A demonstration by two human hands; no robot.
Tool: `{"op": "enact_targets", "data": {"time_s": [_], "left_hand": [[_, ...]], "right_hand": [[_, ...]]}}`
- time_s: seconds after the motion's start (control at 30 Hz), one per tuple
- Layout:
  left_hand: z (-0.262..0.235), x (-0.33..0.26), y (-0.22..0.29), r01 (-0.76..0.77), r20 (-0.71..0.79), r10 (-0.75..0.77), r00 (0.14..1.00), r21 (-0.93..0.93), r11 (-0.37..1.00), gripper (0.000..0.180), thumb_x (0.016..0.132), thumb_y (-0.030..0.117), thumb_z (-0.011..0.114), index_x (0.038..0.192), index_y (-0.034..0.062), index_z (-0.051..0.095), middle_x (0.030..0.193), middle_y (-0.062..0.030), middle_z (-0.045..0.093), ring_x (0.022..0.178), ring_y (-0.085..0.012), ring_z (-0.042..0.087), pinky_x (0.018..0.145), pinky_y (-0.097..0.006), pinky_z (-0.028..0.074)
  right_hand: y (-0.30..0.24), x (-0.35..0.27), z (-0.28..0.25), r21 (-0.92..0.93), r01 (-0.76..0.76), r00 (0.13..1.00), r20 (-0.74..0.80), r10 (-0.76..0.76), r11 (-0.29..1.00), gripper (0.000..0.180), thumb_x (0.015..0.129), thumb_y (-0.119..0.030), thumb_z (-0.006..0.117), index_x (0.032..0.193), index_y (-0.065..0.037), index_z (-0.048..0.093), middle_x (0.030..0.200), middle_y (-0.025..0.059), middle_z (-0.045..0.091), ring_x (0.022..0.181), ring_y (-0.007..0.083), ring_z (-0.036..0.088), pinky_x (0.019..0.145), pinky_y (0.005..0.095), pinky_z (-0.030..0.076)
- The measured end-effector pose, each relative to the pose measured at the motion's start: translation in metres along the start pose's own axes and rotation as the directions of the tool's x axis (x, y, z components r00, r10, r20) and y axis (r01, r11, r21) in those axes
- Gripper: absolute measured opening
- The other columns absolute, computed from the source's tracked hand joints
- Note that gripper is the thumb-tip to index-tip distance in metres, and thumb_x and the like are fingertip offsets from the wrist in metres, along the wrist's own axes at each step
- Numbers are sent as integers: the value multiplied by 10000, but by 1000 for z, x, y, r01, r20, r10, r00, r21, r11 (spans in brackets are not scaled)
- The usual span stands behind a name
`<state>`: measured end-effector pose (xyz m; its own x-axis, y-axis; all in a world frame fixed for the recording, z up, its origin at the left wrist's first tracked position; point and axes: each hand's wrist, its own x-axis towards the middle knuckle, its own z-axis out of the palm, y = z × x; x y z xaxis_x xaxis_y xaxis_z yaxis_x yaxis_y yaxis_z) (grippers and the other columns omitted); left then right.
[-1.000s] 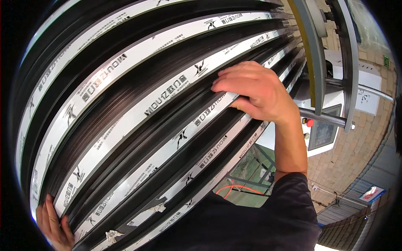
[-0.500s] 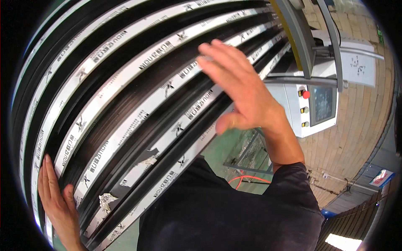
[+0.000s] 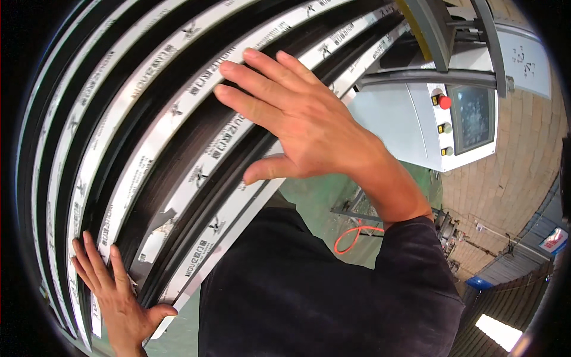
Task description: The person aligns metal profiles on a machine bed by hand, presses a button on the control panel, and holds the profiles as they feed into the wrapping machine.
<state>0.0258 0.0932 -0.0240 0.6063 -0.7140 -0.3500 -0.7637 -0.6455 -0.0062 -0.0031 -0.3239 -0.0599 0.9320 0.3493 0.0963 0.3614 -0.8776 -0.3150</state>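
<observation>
Several dark profiles (image 3: 157, 59) with white strips, running lower left to upper right. Left hand (image 3: 122, 297): fingers open, spread at stack's lower-left end. Right hand (image 3: 303, 119): earlier hooked over profile, now spread open by stack's near edge; grip released, contact uncertain. Control panel (image 3: 474, 119) beyond right end.

Black lettering (image 3: 205, 77) repeats along the white strips (image 3: 159, 137), dark symbols (image 3: 521, 58) mark the pale panel (image 3: 537, 74), a distant sign (image 3: 554, 240) blurs!

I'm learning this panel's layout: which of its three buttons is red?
The top button, nearest the dark bar; the middle button and bottom button look greyish.
</observation>
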Motion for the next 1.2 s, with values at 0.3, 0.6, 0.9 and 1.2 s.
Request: {"op": "enact_targets", "data": {"time_s": [0.3, 0.6, 0.9, 1.2], "left_hand": [[12, -4, 5, -9, -158, 9, 987, 3, 1000, 1304, 681, 999, 391, 1636, 142, 159, 1650, -298, 140, 1523, -515, 101, 1202, -664, 53], [13, -5, 9, -2, -181, 7, 983, 28, 1000, 1351, 662, 1003, 399, 1604, 48, 242, 1640, -289, 195, 1531, -486, 115, 1204, -643, 37], [27, -14, 5, -44, -346, 53, 937, 35, 998, 1330, 650, 964, 480, 1594, 50, 274, 1649, -242, 223, 1526, -462, 171, 1183, -665, 108], [39, -124, -18, -99, -590, -122, 798, -329, 939, 1032, 913, 799, 373, 1597, 36, 257, 1656, -196, 253, 1549, -348, 197, 1243, -459, 169]], "right_hand": [[6, -7, 3, -78, 59, 994, -91, -66, 995, 864, 790, -670, 697, 1416, -88, 574, 1516, 111, 504, 1438, 335, 415, 1185, 531, 300], [-54, -42, 23, -136, 30, 907, -414, -84, 990, 918, 871, -755, 540, 1408, -10, 550, 1457, 200, 523, 1353, 377, 487, 1118, 517, 380], [-211, -64, 91, 116, 170, 934, -336, -122, 979, 706, 845, -511, 691, 1366, -50, 571, 1444, 134, 542, 1363, 338, 476, 1160, 524, 336], [-292, -97, 125, 144, 252, 889, -425, -170, 957, 576, 915, -493, 651, 1278, -46, 627, 1402, 151, 571, 1297, 346, 527, 1079, 500, 418]]}}
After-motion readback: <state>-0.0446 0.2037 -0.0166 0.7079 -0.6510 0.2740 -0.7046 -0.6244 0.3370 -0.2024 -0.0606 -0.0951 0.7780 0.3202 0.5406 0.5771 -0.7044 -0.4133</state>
